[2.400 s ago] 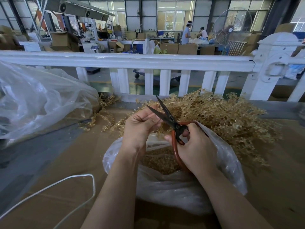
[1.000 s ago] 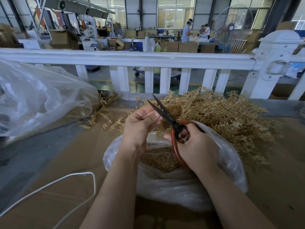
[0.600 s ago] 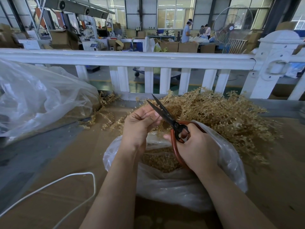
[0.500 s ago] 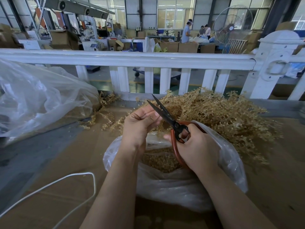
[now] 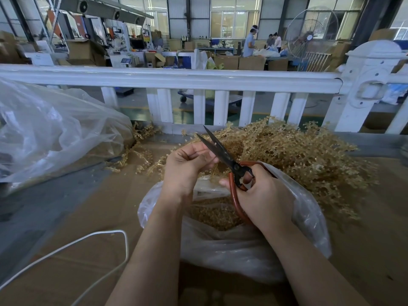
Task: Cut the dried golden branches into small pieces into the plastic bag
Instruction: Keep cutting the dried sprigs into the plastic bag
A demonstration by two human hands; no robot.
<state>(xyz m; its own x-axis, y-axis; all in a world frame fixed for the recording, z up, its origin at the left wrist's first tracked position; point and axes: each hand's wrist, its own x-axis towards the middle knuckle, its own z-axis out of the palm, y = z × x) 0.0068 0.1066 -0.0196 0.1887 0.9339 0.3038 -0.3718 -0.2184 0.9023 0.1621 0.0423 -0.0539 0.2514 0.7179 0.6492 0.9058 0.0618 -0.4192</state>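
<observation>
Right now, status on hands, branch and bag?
Right hand grips scissors, blades open. Left hand pinches a branch piece over the plastic bag. Nothing blocking.

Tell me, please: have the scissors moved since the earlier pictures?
No. The scissors still point up toward the white railing, open, above the plastic bag.

Bright daylight from rear windows (image 5: 234, 16), soft shadows, wide-angle edge distortion.

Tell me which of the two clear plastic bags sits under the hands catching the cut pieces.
The small open plastic bag under both hands, holding golden cuttings. The big crumpled bag lies off left.
</observation>
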